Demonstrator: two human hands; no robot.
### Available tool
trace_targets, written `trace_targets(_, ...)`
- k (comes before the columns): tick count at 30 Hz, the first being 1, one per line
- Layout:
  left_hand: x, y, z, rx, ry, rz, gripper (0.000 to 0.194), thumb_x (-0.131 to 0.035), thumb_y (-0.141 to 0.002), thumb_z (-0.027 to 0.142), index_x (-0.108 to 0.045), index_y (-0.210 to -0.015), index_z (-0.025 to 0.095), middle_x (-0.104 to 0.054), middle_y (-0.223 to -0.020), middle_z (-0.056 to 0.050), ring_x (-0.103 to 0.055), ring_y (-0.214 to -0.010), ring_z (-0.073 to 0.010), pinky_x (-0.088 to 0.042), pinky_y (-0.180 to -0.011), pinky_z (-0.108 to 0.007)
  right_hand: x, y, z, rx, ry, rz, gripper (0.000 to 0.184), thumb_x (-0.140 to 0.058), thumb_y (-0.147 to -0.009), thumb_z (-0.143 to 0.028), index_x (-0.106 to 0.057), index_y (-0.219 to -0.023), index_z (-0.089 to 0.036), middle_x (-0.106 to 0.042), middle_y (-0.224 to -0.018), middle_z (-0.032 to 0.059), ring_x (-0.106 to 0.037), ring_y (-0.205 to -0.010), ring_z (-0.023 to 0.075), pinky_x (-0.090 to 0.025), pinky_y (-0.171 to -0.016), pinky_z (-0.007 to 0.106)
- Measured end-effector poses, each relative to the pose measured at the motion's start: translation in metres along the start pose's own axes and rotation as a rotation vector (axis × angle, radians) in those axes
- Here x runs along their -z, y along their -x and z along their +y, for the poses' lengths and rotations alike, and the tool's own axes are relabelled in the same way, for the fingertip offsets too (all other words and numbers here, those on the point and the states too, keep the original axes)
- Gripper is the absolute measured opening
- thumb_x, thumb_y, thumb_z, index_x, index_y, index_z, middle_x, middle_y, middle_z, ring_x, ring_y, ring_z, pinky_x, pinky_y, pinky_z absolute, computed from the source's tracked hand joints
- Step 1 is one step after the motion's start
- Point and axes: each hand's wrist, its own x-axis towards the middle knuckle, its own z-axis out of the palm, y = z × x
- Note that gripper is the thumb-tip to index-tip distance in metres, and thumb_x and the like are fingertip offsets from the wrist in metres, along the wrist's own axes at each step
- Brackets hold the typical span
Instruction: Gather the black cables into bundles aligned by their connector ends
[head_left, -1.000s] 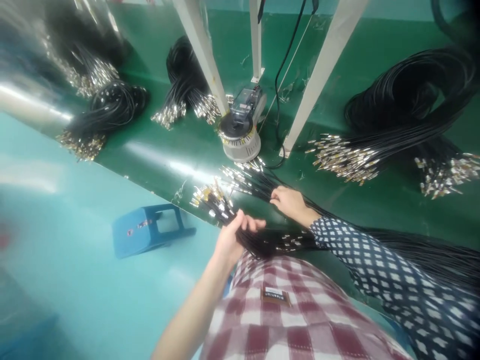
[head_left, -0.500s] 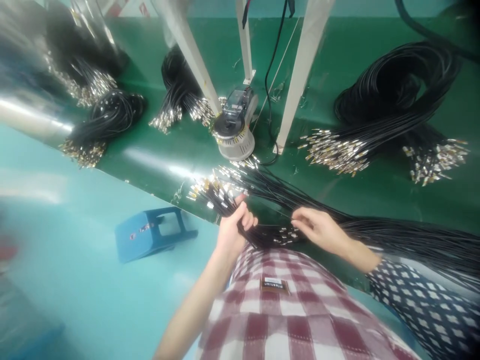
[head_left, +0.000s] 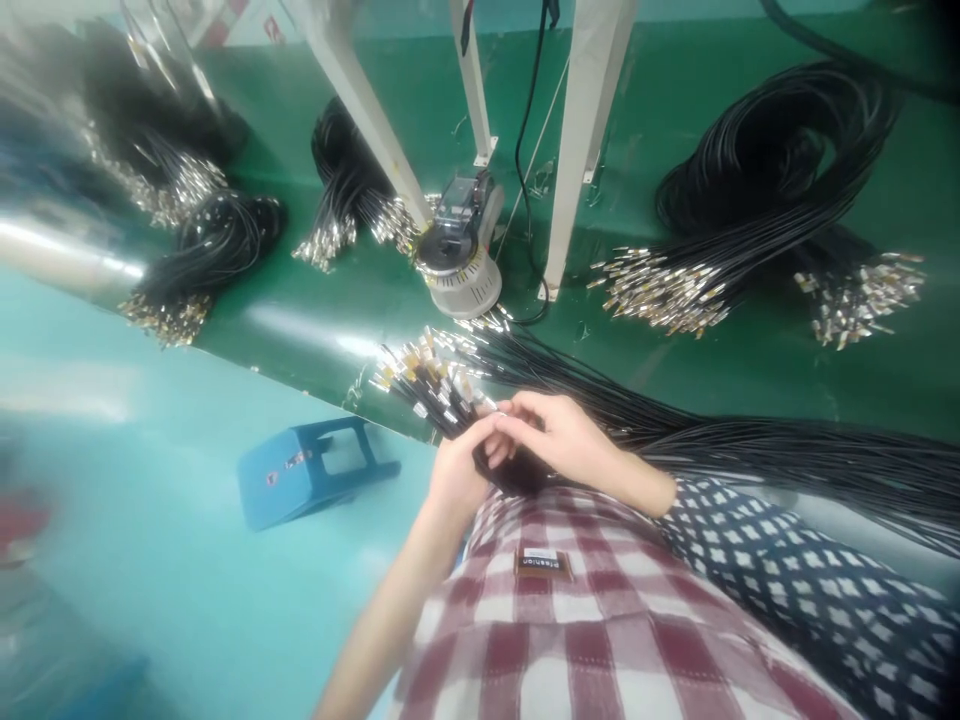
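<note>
My left hand (head_left: 466,462) is wrapped round a bundle of black cables (head_left: 435,385), whose metal-tipped ends fan out up and to the left. Against its thumb and fingers sits my right hand (head_left: 559,432), thumb and fingertips pinched together at the side of the bundle. A small silvery cable end appears to show at the fingertips; the rest of what they hold is hidden. Behind both hands a long spread of black cables (head_left: 720,440) lies along the bench, with its metal ends close to the round grey device (head_left: 459,270).
Pale metal legs (head_left: 574,150) stand on the green bench (head_left: 300,310). A large coiled cable bundle (head_left: 772,190) lies at right, and smaller cable bundles (head_left: 210,245) at left. On the floor beside the bench is a blue stool (head_left: 300,475). A black cord (head_left: 525,170) hangs at the back.
My right hand has moved left from the loose cables near the apron to meet my left hand at the bundle. My left hand has kept its grip. The view has shifted slightly.
</note>
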Motion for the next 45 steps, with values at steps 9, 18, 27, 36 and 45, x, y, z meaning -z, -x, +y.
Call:
trace_targets(9,0.002,-0.002,-0.003,-0.016,0.005,0.045,0.022,-0.072,-0.075,0.028,-0.070,-0.083,0.009,-0.035,-0.046,0.008,-0.033,-0.040,-0.0041,-0.034,-0.049,-0.022,0.023,0.036,0.030,0.198,0.320,-0.030,0.024,-0.054,-0.092,-0.032,-0.062,-0.074,-0.018,-0.062,-0.071,0.0013,-0.053,-0.069,0.0140,-0.040,-0.068,0.028)
trace_targets(18,0.004,-0.006,-0.001,0.023,0.051,0.022,0.021,-0.070,-0.079,0.028,-0.069,-0.085,0.008,-0.034,-0.046,0.008,-0.031,-0.041,-0.0036,-0.034,-0.050,-0.022,0.045,0.063,0.068,0.182,0.477,-0.037,0.030,-0.051,-0.092,-0.046,-0.064,-0.102,-0.021,-0.065,-0.102,0.0093,-0.059,-0.094,0.0215,-0.047,-0.080,0.034)
trace_targets(27,0.011,-0.007,0.000,0.038,0.024,-0.006,0.024,-0.074,-0.074,0.034,-0.067,-0.078,0.012,-0.047,-0.055,0.004,-0.042,-0.045,-0.0060,-0.040,-0.052,-0.023,0.000,-0.011,0.008,0.017,0.278,-0.253,0.037,-0.039,-0.099,-0.033,-0.065,-0.077,-0.018,-0.069,-0.073,0.0022,-0.060,-0.062,0.0127,-0.039,-0.062,0.024)
trace_targets(36,0.031,-0.011,-0.003,0.052,0.102,0.005,0.043,-0.068,-0.080,0.037,-0.048,-0.049,0.015,-0.056,-0.067,-0.003,-0.061,-0.085,-0.0191,-0.048,-0.083,-0.031,-0.003,-0.076,0.096,-0.154,0.650,-0.124,0.010,-0.064,-0.084,-0.023,-0.068,-0.090,-0.015,-0.067,-0.103,0.0120,-0.063,-0.089,0.0221,-0.042,-0.071,0.028)
trace_targets(45,0.022,-0.017,-0.004,-0.017,0.115,0.058,0.016,-0.066,-0.082,0.026,-0.063,-0.093,0.015,-0.044,-0.051,0.006,-0.036,-0.042,-0.0055,-0.039,-0.054,-0.024,0.039,-0.007,0.061,-0.167,-0.034,-0.104,0.021,-0.060,-0.085,-0.038,-0.060,-0.086,-0.017,-0.066,-0.069,0.0011,-0.060,-0.062,0.0132,-0.046,-0.059,0.024)
